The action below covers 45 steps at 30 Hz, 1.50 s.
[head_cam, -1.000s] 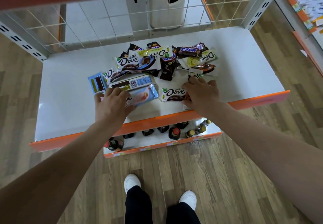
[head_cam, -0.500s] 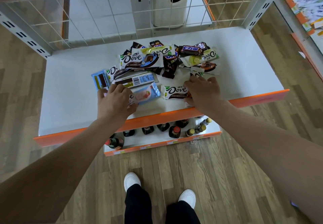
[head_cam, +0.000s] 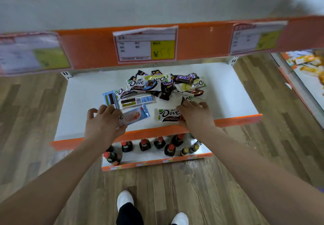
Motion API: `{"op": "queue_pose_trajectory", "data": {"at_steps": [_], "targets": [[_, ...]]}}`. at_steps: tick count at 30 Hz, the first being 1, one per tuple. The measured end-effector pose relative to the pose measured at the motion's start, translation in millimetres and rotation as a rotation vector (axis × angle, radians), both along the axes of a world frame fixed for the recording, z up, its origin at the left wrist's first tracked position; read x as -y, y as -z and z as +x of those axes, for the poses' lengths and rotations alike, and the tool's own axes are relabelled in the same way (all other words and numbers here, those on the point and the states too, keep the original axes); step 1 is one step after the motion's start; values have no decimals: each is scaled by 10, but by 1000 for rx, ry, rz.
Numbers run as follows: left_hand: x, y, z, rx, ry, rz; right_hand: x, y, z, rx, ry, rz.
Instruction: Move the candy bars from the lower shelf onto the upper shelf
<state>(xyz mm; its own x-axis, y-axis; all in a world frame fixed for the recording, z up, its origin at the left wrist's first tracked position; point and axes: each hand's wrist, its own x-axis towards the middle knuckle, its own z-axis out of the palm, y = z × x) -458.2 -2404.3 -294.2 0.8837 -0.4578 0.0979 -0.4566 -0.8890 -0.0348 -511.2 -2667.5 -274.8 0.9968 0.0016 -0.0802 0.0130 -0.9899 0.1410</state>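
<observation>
left hand (head_cam: 103,121) fingers curled on pink-blue bar (head_cam: 135,115) | right hand (head_cam: 194,114) gripping Dove bar (head_cam: 168,114) (I can't see fingertips) | both on lower shelf (head_cam: 80,105)

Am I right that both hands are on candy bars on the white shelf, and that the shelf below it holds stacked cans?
Not quite: the head view shows dark bottles with red caps standing on the shelf below, not stacked cans. The rest holds: the left hand and the right hand are both on candy bars on the white shelf.
</observation>
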Motion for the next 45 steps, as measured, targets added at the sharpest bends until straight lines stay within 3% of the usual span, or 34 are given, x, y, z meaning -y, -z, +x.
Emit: {"op": "queue_pose_trajectory", "data": {"at_steps": [4, 9, 15, 23, 32, 45], "targets": [[-14, -251, -166, 24, -22, 17, -31, -224, -123, -94, -61, 16], [-96, -511, -448, 79, 1, 39, -133, -476, -384, 40, -87, -31], [-208, -828, -726, 81, 6, 51, -105, -759, -642, -30, -119, 23], [-284, -1233, -1014, 123, 20, 28, -82, -1094, -909, 47, -110, -5], [-382, -1780, -1061, 205, 153, 92, -70, -1643, -986, 179, -223, -10], [-439, -2438, -795, 378, 115, 27, -10, -2390, -660, 339, -335, -33]]}}
